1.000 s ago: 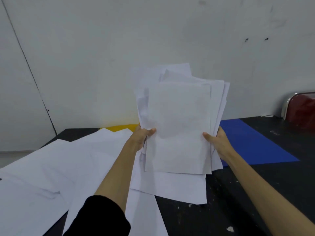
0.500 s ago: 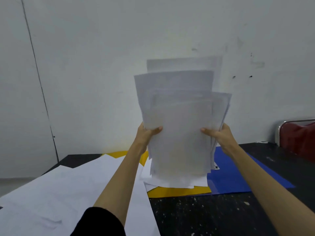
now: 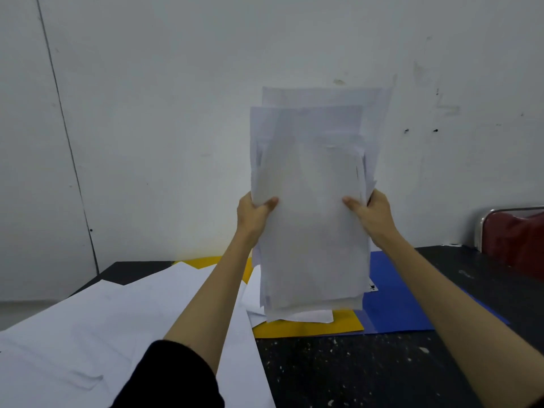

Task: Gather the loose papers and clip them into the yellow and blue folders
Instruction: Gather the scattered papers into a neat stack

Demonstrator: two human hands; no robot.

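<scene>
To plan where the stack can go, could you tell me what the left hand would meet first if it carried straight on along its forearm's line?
Probably the white wall behind the table; the left hand, gripping the paper stack, points up and away, though depth is unclear.

My feed is dim and flat, lit softly from above with no glare. The held paper stack (image 3: 313, 207) looks grey and slightly smeared at its upper edges. A faint yellow tint glows on the wall (image 3: 176, 113) above the yellow folder (image 3: 309, 328). The wall seam bends with wide-angle distortion at the left.
</scene>
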